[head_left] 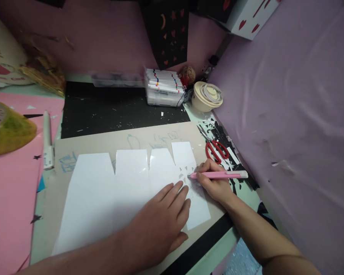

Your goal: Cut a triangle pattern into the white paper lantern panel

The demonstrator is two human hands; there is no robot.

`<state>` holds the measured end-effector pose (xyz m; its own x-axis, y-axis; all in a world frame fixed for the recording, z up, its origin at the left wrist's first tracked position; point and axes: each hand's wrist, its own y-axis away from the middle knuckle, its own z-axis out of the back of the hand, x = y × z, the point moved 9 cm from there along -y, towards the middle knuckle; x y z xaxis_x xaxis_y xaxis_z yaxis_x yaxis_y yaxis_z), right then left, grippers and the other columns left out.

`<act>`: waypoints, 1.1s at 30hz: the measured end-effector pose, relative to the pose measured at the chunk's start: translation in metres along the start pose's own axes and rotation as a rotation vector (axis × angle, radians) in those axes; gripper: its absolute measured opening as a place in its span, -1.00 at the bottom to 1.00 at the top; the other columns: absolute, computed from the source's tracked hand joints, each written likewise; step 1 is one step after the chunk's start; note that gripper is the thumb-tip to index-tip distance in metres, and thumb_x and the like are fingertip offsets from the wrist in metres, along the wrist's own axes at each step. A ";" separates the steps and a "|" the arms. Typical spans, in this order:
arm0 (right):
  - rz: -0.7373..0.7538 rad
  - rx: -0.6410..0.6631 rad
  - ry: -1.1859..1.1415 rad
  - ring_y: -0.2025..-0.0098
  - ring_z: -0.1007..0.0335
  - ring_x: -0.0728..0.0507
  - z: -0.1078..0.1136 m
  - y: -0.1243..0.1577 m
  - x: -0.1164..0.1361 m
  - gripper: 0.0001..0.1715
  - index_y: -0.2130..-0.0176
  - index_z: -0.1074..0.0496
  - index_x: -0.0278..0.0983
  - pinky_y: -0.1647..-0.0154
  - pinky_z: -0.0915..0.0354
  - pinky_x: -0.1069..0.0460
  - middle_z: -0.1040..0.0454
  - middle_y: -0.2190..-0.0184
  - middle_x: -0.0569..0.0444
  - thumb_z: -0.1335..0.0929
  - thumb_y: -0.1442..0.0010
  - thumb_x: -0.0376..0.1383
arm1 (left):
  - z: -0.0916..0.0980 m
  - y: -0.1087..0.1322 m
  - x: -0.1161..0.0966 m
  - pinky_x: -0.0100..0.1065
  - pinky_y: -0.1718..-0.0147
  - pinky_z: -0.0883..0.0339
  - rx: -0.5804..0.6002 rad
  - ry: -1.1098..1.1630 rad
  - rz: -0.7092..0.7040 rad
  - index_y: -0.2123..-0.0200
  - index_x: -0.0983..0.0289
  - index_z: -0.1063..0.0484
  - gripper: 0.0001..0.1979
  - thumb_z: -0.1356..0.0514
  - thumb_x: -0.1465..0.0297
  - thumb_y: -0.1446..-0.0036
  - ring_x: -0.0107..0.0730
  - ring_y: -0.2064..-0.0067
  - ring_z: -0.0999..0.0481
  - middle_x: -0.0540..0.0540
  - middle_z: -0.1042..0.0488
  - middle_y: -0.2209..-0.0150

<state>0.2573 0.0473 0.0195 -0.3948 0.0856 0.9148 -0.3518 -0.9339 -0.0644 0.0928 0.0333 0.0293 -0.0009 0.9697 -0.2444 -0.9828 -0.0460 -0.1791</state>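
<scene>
A large white paper sheet point(132, 187) lies on a beige board, its far edge cut into several flaps. My left hand point(166, 214) rests flat on the sheet, fingers stretched out, holding nothing. In my right hand point(215, 179) is a slim pink craft knife point(218, 174), shaped like a pen, with its grey tip on the paper's right panel. Around that tip are small triangular cut-outs point(185, 178) and faint drawn lines, partly hidden by my hands. Just beyond my right hand lie scissors point(217, 149) with red handles.
The beige board point(86, 144) has blue scribbles. Behind it are a black sheet point(103, 110), a case of markers point(164, 88) and a cream tub point(205, 97). Black scraps point(219, 133) litter the right side. At left are pink paper point(11, 198), yellow tape point(14, 131) and a white pen-like stick point(47, 141).
</scene>
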 end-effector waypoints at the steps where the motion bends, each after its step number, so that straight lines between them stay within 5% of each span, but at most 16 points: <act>1: -0.005 0.004 -0.005 0.48 -0.27 -0.05 0.000 0.000 0.000 -0.78 0.47 -0.26 -0.19 0.43 -0.21 0.01 -0.35 0.54 0.18 -0.37 -0.13 -0.38 | 0.000 0.000 0.000 -0.05 -0.26 -0.03 0.002 0.000 0.000 -0.18 0.38 -0.29 -0.42 0.03 0.05 -0.32 0.08 -0.34 -0.18 0.37 -0.26 -0.28; 18: -0.040 0.028 0.029 0.48 -0.28 -0.05 0.000 -0.002 -0.002 -0.79 0.47 -0.25 -0.20 0.44 -0.20 0.02 -0.36 0.54 0.18 -0.36 -0.13 -0.39 | -0.002 0.000 0.001 -0.05 -0.28 0.04 0.002 0.015 0.002 -0.19 0.36 -0.29 -0.43 0.05 0.07 -0.33 0.07 -0.35 -0.15 0.36 -0.24 -0.30; 24: -0.045 0.225 0.091 0.46 -0.28 -0.04 -0.008 -0.013 0.007 -0.78 0.46 -0.26 -0.21 0.45 -0.17 0.03 -0.39 0.51 0.17 -0.40 -0.10 -0.38 | -0.001 0.001 0.000 -0.05 -0.26 0.03 -0.028 -0.011 0.001 -0.17 0.37 -0.31 -0.43 0.06 0.07 -0.33 0.06 -0.33 -0.20 0.37 -0.25 -0.29; 33: -0.021 0.222 -0.134 0.47 -0.30 -0.05 -0.009 -0.015 -0.003 -0.76 0.46 -0.24 -0.20 0.47 -0.20 0.03 -0.37 0.52 0.17 -0.40 -0.14 -0.36 | 0.004 -0.002 0.001 -0.09 -0.24 -0.01 -0.053 -0.024 0.003 -0.14 0.34 -0.36 -0.46 0.02 0.07 -0.32 0.01 -0.29 -0.27 0.30 -0.32 -0.26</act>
<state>0.2565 0.0639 0.0140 -0.2683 0.0726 0.9606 -0.1577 -0.9870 0.0306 0.0938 0.0350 0.0330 -0.0092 0.9750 -0.2219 -0.9717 -0.0611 -0.2283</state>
